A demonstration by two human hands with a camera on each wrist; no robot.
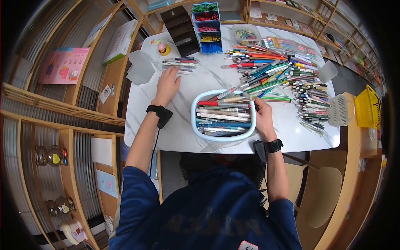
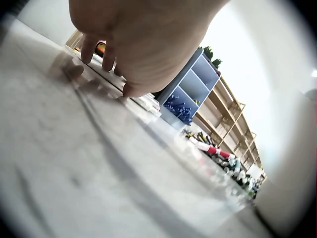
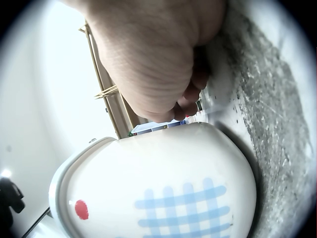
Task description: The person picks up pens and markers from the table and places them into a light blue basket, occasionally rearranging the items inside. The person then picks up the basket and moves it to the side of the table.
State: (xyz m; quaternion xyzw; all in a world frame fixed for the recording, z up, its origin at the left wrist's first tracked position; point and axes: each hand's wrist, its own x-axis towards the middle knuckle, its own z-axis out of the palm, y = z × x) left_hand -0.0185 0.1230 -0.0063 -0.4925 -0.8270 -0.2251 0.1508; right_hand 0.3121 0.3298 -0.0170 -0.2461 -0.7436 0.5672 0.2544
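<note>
My left hand (image 1: pixel 168 85) lies palm down with its fingertips on a small row of pens (image 1: pixel 179 62) at the upper left of the table. In the left wrist view the fingers of that hand (image 2: pixel 133 49) hang down to the pens (image 2: pixel 147 104). A white container with a light blue rim (image 1: pixel 194 121), filled with pens and markers (image 1: pixel 225 114), stands near the front edge. My right hand (image 1: pixel 264 118) grips its right side near the rim, fingers curled. The right wrist view shows this hand (image 3: pixel 148 59) against the container's white wall (image 3: pixel 163 168); its fingertips are partly hidden.
A large heap of pens (image 1: pixel 266 75) covers the right of the table. Behind stand a divided blue organizer (image 1: pixel 194 25), a dark stand (image 1: pixel 179 29) and a clear tub (image 1: pixel 246 32). White (image 1: pixel 339 110) and yellow (image 1: pixel 367 108) baskets are at the right, a translucent holder (image 1: pixel 141 73) at the left.
</note>
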